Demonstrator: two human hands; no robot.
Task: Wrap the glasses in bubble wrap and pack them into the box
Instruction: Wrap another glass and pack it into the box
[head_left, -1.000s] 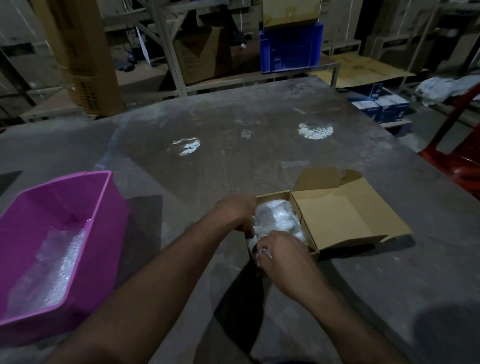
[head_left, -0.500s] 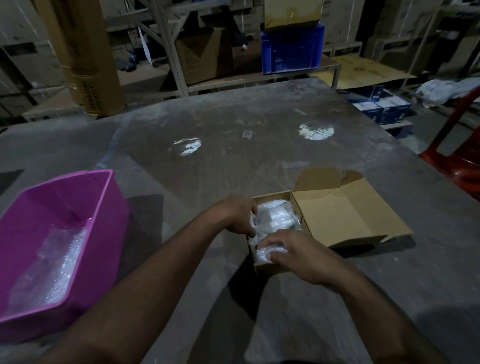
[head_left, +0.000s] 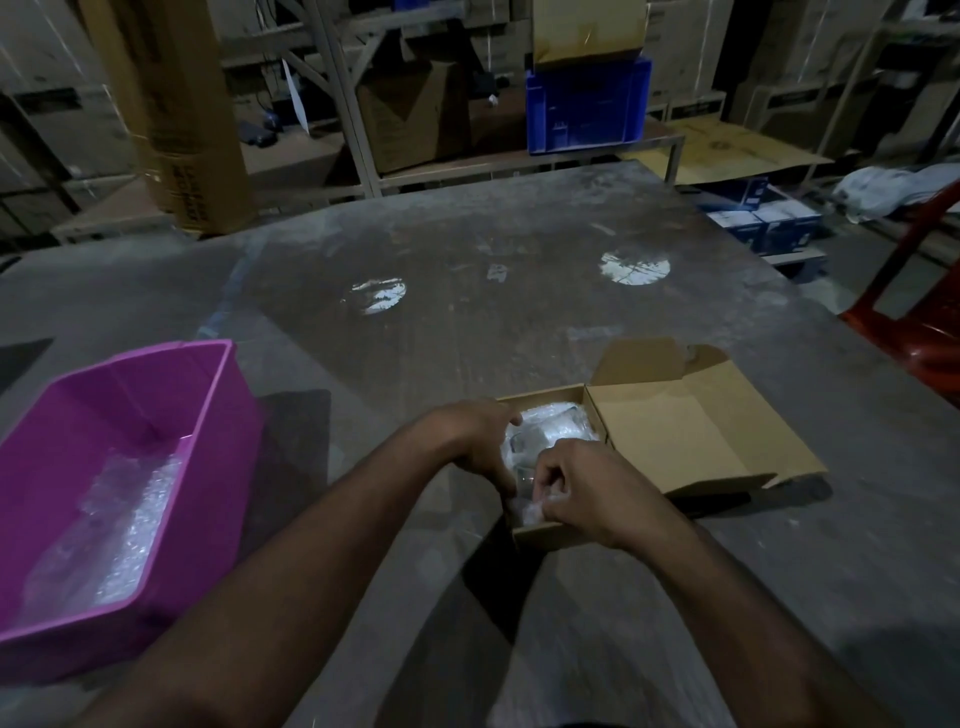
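A small cardboard box (head_left: 543, 535) sits on the table with its lid (head_left: 675, 436) folded open to the right. Inside lie bubble-wrapped glasses (head_left: 550, 428), white and shiny. My left hand (head_left: 475, 441) is at the box's left side, with its fingers on the wrapped bundle. My right hand (head_left: 587, 486) is over the near end of the box, its curled fingers pinching the bubble wrap there. The glass itself is hard to make out under the wrap.
A pink plastic bin (head_left: 218, 467) at the left holds loose bubble wrap (head_left: 114, 530). The grey table (head_left: 467, 291) stretches ahead. A red chair (head_left: 914, 332) stands at the right edge. Shelving, a blue crate (head_left: 587, 109) and cartons stand behind the table.
My right hand has shifted from lying over the bundle to pinching the wrap at the box's near end. My left hand stays at the box's left side.
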